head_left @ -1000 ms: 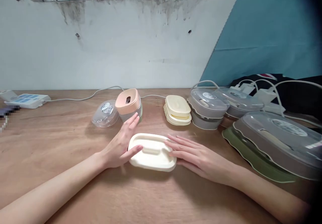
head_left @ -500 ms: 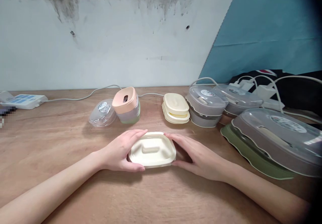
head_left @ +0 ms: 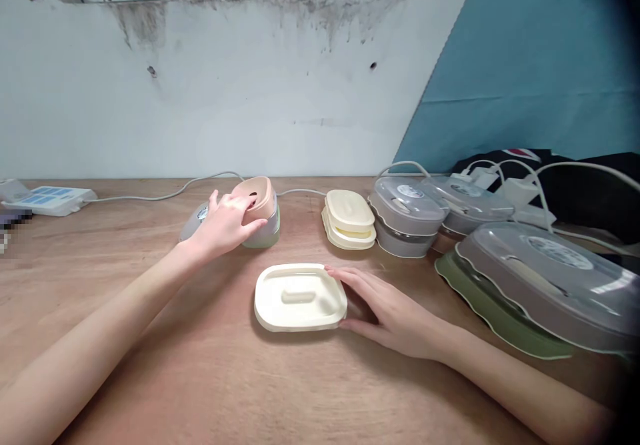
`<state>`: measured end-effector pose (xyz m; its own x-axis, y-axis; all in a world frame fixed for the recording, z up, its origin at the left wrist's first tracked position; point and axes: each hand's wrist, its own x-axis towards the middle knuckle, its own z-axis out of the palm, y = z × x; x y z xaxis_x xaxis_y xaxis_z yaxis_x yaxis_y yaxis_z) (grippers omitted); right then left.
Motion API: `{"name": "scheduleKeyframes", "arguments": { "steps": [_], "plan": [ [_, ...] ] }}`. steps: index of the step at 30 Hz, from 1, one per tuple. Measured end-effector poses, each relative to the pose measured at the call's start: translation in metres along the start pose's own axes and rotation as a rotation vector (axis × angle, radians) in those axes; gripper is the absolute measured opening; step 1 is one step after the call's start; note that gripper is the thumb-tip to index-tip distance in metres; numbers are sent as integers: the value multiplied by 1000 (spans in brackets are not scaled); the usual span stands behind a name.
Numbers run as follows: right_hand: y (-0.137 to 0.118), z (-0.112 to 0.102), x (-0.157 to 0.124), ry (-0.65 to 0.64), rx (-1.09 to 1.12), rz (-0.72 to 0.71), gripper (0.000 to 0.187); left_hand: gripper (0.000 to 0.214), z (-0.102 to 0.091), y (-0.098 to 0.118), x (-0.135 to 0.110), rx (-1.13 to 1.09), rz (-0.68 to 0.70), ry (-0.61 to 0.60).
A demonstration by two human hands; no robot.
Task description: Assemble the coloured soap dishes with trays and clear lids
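Observation:
A cream shallow plastic tray (head_left: 300,314) with a raised oblong bar in its middle lies flat on the wooden table. My right hand (head_left: 387,308) grips its right end, fingers at the far corner and thumb at the near one. Farther back on the left, my left hand (head_left: 225,221) is over the stacked boxes, fingers spread, with the fingertips at the pink top box (head_left: 263,188), which has a slot. Below that box are a translucent grey layer and a pale green one (head_left: 270,235). My left hand partly hides a clear lid (head_left: 189,223) with a round label.
Pale yellow trays (head_left: 349,210) are stacked at mid-back. Right of them stand grey translucent lidded containers (head_left: 407,205), with a larger lid (head_left: 530,278) over a green tray (head_left: 495,311). A white power strip (head_left: 50,199) and its cable lie at back left, before a white wall.
My left hand has let go of the tray's left end and moved back and left to the pink box. My right hand stays at the tray. The view has tilted slightly upward.

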<state>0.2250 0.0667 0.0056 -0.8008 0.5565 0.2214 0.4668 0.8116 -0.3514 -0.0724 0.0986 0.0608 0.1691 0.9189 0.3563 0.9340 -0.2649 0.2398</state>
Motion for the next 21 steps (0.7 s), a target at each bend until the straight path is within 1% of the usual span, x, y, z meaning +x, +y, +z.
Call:
{"name": "scheduleKeyframes", "arguments": {
  "steps": [2,4,5,6,8,9,10,11,12,15,16,18,21],
  "plan": [
    [0,0,0,1,4,-9,59,44,2,1,5,-16,-4,56],
    [0,0,0,11,14,-17,59,42,-1,3,5,-41,-20,118],
    [0,0,0,15,19,-17,59,43,-3,5,2,-71,-11,172],
    [0,-1,0,18,23,-16,59,44,-6,7,-2,-112,22,233],
    [0,-1,0,19,30,-12,60,44,-9,11,-18,-199,149,349],
    [0,-1,0,18,35,-10,59,42,-9,14,-28,-238,229,390],
    [-1,-1,0,20,41,-8,59,39,-7,17,-38,-257,300,404],
    [-1,-1,0,20,47,-7,59,38,-3,18,-49,-271,347,411],
    [-1,-1,0,20,50,-5,59,38,2,19,-59,-295,382,389],
    [-1,-2,0,12,46,6,60,41,18,17,-79,-382,497,254],
    [-1,-2,-1,8,43,9,60,42,22,16,-81,-399,511,230],
    [-1,-2,-1,1,40,11,60,41,26,13,-82,-410,498,224],
    [0,-2,-1,-5,40,9,60,42,28,12,-80,-412,475,212]
  ]
}}
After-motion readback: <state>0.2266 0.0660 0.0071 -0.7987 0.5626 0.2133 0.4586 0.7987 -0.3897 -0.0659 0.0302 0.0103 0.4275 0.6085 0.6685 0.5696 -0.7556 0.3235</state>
